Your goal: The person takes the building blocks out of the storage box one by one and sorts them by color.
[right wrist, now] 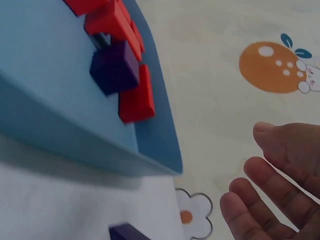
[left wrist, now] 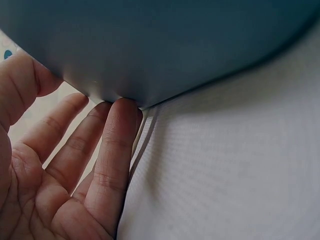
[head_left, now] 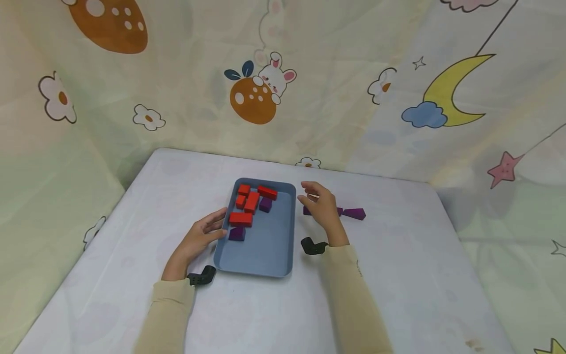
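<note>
A shallow blue-grey tray (head_left: 269, 250) rests on the table with several red blocks (head_left: 240, 220) toward its far left part. Two purple blocks (head_left: 237, 234) are among them. My left hand (head_left: 199, 241) touches the tray's left side, its fingers (left wrist: 114, 135) extended against the outer wall and the thumb at the rim. My right hand (head_left: 322, 204) is just right of the tray, fingers apart and slightly bent, with nothing held. Beneath and beside it, a row of purple pieces (head_left: 354, 214) lies on the table, partly hidden by the hand.
A white cloth covers the table (head_left: 407, 275). Behind it hangs a printed curtain (head_left: 190, 64) with bunnies, flowers and a moon. Black wrist devices (head_left: 313, 246) stick out from both beige sleeves (head_left: 353, 300).
</note>
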Demonstrator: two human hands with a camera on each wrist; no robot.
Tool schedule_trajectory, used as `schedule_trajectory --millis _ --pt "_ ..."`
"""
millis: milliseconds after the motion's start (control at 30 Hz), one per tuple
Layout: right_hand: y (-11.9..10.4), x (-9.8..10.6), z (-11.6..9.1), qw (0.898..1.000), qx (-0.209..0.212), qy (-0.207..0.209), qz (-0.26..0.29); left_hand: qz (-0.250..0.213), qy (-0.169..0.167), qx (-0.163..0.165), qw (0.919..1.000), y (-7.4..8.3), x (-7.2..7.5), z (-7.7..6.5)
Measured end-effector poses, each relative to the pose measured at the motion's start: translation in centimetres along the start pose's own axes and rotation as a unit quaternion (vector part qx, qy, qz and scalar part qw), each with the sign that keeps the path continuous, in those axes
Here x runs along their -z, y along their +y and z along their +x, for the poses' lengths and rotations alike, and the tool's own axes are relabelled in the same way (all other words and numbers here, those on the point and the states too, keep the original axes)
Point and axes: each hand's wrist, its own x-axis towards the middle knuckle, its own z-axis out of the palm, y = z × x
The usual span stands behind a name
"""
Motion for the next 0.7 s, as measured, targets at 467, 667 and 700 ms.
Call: schedule_trajectory --millis 467,667,700 --pt "-1.7 -6.1 0.8 0.998 -0.045 -0.041 -0.026 -0.006 -0.001 -0.004 1.0000 -0.2 0.0 0.1" --pt "-1.8 -8.0 1.2 0.989 -0.027 -0.059 -0.135 -0.009 -0.001 0.000 1.0000 -0.3 0.0 0.1" --pt "-1.8 -8.3 1.2 0.986 -0.023 -0.061 -0.154 -0.008 -0.001 0.000 1.0000 -0.3 0.0 0.1"
